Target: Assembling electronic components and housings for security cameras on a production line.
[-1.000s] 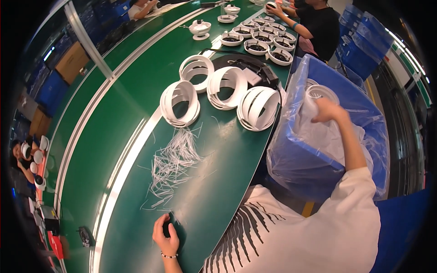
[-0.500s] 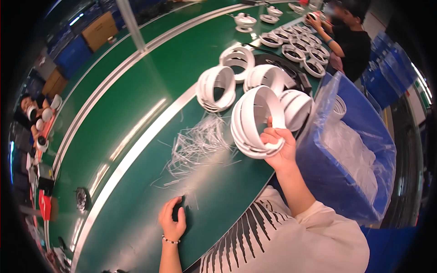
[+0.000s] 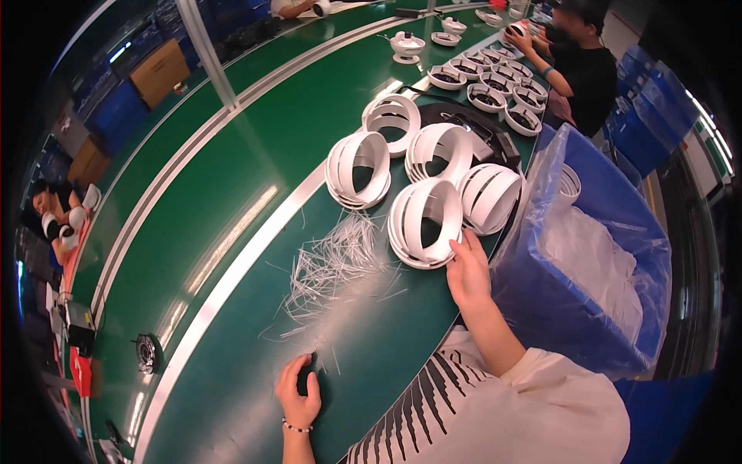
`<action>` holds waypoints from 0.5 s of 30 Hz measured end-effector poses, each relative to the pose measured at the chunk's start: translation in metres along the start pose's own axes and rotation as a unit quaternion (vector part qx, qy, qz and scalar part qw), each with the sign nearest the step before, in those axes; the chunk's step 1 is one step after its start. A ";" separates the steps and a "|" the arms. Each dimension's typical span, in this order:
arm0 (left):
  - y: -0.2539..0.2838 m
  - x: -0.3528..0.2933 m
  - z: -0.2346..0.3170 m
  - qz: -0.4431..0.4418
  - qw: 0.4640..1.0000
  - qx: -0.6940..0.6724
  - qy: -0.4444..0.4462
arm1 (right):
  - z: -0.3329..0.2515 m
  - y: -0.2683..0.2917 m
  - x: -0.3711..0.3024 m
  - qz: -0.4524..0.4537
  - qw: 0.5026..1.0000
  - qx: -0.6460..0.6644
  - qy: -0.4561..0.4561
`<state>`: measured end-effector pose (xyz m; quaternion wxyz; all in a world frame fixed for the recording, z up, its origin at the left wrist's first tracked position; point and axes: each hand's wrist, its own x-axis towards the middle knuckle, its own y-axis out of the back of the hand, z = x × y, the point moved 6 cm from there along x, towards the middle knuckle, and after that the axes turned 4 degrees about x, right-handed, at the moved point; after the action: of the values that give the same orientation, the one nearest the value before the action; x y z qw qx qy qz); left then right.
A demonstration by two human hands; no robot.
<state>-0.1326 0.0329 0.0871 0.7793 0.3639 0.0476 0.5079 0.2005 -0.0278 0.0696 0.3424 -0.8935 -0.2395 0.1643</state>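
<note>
"Take me left to right from your remote seat. Use the strip pile as the landmark."

"Below the strip pile, on the person's side, I have the left hand half curled, thumb apart from the fingers, with nothing visible in it. Just beyond the pile and out to its right stand five white banded rings. The nearest ring is directly right of the pile, and the right hand has its fingertips at that ring's lower right rim. The hand is fairly extended; I can't tell whether it grips or only touches."

"How far along would you say it is?"

"I count five rings set out on the bench, the nearest one not yet let go of. Well right of the pile, the blue bin shows at least one round white piece; how many more lie in there I can't tell."

"Edges and room?"

"Left of the pile runs a pale rail. Below and right of the pile, green bench top stretches between the two hands, so I judge that the roomiest side. Beyond the pile the rings crowd close together. On the right, the bench edge falls away beside the bin, and the right forearm crosses it."
</note>
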 end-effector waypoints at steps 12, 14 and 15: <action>-0.010 0.002 0.002 -0.025 1.000 0.002 -0.016 | -0.034 0.008 -0.045 -0.058 0.981 -0.181 -0.034; -0.011 0.002 0.008 -0.021 1.000 -0.003 0.000 | -0.095 -0.021 -0.061 -0.327 0.864 -0.382 0.034; -0.009 -0.003 0.002 -0.003 1.000 -0.015 0.008 | -0.136 -0.041 -0.061 -0.384 0.778 -0.475 0.146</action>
<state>-0.1261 0.0275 0.0826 0.7856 0.3485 0.0472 0.5090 0.1995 -0.1065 0.2030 -0.0600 -0.7902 -0.5574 -0.2474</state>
